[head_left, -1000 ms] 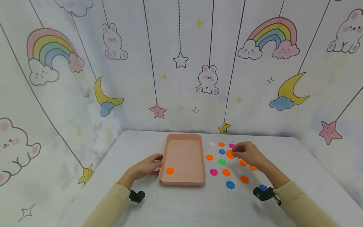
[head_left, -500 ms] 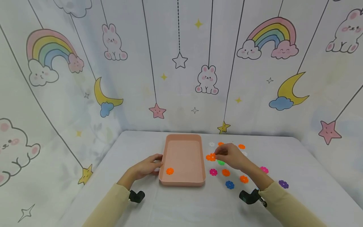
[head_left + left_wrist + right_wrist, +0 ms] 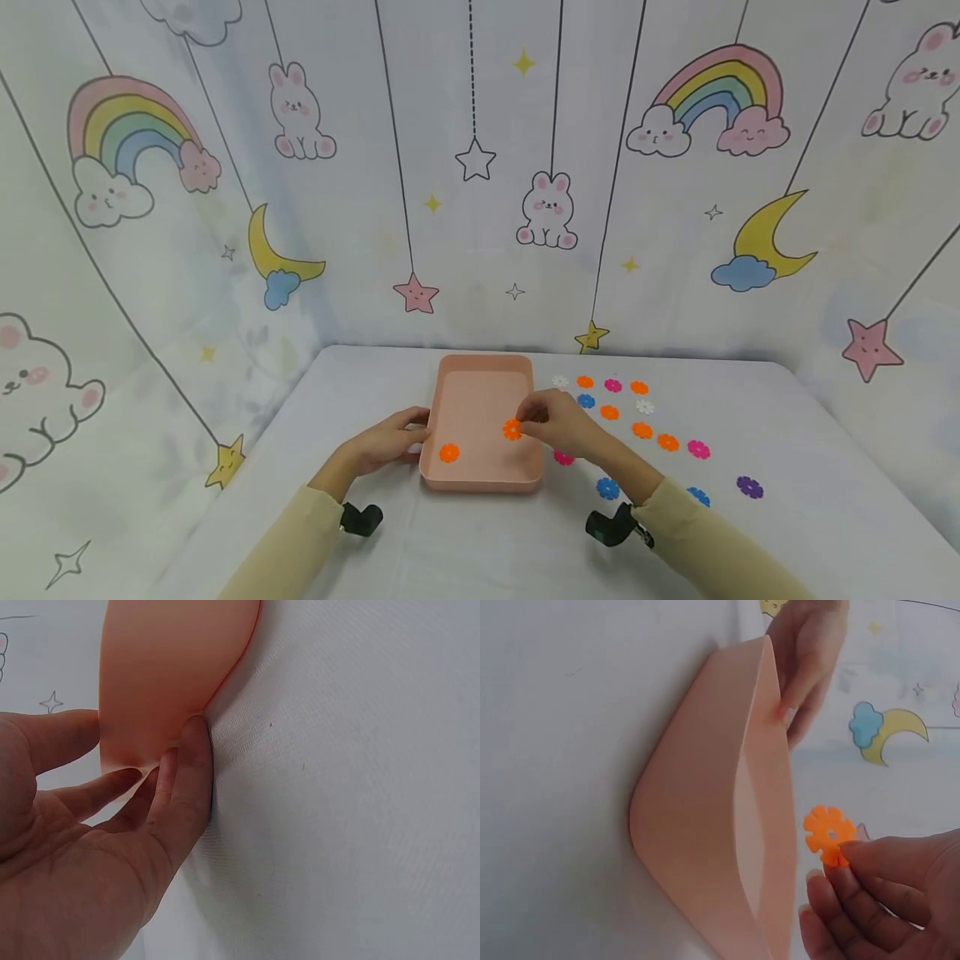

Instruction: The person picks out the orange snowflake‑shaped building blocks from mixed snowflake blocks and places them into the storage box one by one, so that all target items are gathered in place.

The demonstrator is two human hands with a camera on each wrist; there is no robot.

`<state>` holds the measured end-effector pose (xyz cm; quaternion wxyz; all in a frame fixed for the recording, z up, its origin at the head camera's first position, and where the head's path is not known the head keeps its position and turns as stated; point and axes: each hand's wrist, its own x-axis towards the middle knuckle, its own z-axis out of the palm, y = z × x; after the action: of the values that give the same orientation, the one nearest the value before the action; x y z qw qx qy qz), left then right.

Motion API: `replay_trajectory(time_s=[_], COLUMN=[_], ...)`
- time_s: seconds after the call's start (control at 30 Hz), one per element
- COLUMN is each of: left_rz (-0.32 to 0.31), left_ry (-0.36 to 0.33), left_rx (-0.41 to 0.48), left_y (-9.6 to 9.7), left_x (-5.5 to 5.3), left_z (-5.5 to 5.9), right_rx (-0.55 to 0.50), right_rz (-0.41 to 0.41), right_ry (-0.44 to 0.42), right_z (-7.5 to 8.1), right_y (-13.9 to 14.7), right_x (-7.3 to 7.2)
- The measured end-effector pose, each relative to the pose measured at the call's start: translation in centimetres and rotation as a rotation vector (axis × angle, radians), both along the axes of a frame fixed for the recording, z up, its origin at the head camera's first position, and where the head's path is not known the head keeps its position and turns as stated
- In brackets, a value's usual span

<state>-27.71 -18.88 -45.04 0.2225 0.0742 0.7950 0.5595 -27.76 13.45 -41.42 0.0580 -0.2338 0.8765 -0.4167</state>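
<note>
A pink rectangular tray (image 3: 487,392) rests on the white table. My left hand (image 3: 390,437) holds its left wall; in the left wrist view the thumb laps over the rim, its tip hidden, and the fingers lie against the outer wall. Above the tray's right part, my right hand (image 3: 558,421) pinches an orange flower-shaped plastic disc (image 3: 830,834) between thumb and fingertips. Another orange disc (image 3: 449,452) lies inside, near the tray's front left corner.
Right of the tray lie several similar discs: a purple disc (image 3: 750,487), a blue disc (image 3: 608,488), a pink disc (image 3: 698,449), white and more orange ones. My right forearm covers part of that area. A patterned curtain (image 3: 480,250) hangs behind the table.
My right hand has moved left from among the scattered discs to above the tray, carrying the orange disc. The left hand and tray have stayed in place.
</note>
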Motion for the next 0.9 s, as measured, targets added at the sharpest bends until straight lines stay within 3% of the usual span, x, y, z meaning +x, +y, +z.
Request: replay_trajectory(time_s=[0.4, 0.7, 0.9], left_rz=[0.005, 0.022, 0.017], left_ry=[-0.010, -0.022, -0.022], left_rx=[-0.006, 0.003, 0.005], left_y=[0.1, 0.0, -0.1], left_x=[0.0, -0.4, -0.4], left_z=[0.0, -0.3, -0.4], right_rx=[0.039, 0.137, 0.166], right_rz=[0.063, 0.041, 0.030], right_ry=[0.025, 0.021, 0.065], right_z=[-2.2, -3.2, -3.6], right_y=[-4.0, -5.8, -6.4], right_x=[-0.9, -1.4, -1.6])
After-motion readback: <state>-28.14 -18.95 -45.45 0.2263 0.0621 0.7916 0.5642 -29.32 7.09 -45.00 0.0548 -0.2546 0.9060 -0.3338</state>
